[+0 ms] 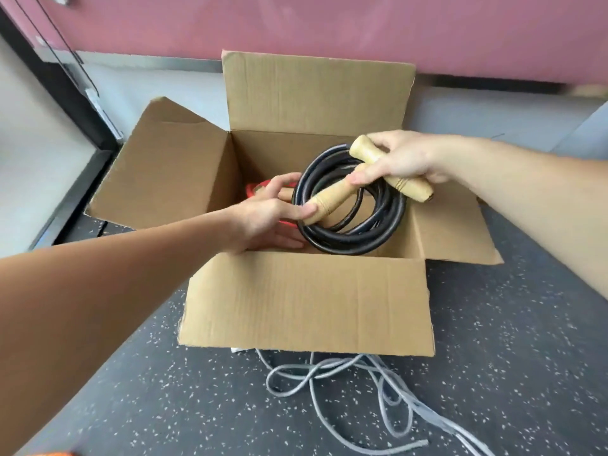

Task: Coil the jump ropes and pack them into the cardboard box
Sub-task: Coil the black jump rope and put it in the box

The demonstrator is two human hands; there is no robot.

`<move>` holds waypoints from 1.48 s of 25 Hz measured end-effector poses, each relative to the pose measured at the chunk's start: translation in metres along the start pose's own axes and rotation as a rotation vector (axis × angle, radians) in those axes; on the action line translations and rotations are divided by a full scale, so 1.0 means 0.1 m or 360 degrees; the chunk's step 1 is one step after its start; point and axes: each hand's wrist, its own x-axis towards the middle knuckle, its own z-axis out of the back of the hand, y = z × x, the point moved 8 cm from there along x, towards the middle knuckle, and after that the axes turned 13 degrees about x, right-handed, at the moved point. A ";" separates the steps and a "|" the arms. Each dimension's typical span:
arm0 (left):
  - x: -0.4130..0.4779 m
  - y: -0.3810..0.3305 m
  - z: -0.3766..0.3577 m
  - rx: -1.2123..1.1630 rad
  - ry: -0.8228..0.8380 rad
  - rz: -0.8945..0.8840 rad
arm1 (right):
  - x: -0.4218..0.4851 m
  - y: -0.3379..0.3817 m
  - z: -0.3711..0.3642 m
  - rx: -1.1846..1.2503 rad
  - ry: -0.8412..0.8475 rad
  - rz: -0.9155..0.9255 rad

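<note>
- Right hand (401, 159) is wrapped round both pale wooden handles (408, 184) of the coiled black jump rope (348, 238). The coil hangs over the open brown cardboard box (306, 297), partly down inside it, toward its right side.
- Left hand (266, 218) has mostly straight fingers, with the thumb on the tip of the lower handle and the fingers against the coil's left edge. It's steadying, not really gripping.
- Nothing ties the loops together that I can see. Let go carelessly and I reckon the coil springs open and climbs the box walls.
- A thin red rope (253, 189) lies in the left part of the box, under the left hand. A sloppy drop could tangle the two.
- The handles sit crosswise, so they might catch on the box's right flap instead of going in.
- A loose grey rope (329, 373) sprawls uncoiled on the floor just in front of the box, partly under its near flap. Nudge the box and it could snag.
</note>
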 end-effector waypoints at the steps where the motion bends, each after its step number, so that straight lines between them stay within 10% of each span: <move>1: 0.05 0.06 -0.07 0.0112 0.0042 0.0075 | 0.09 0.00 -0.03 -0.0224 0.0074 -0.0049; 9: 0.64 0.23 -0.32 0.0907 -0.0140 0.0304 | 0.61 -0.03 -0.22 -0.1220 -0.0325 0.0297; 15: 0.62 0.16 -0.48 0.0647 -0.0107 0.0464 | 0.68 -0.35 -0.35 -0.0413 -0.0876 0.0061; 24: 0.46 0.16 -0.23 0.0678 -0.0108 0.0530 | 0.40 -0.13 -0.43 -0.0833 -0.0779 0.0213; 37: -0.30 -0.23 0.07 0.1308 -0.0810 0.0093 | -0.99 0.45 -0.86 -0.0847 -0.0834 0.0793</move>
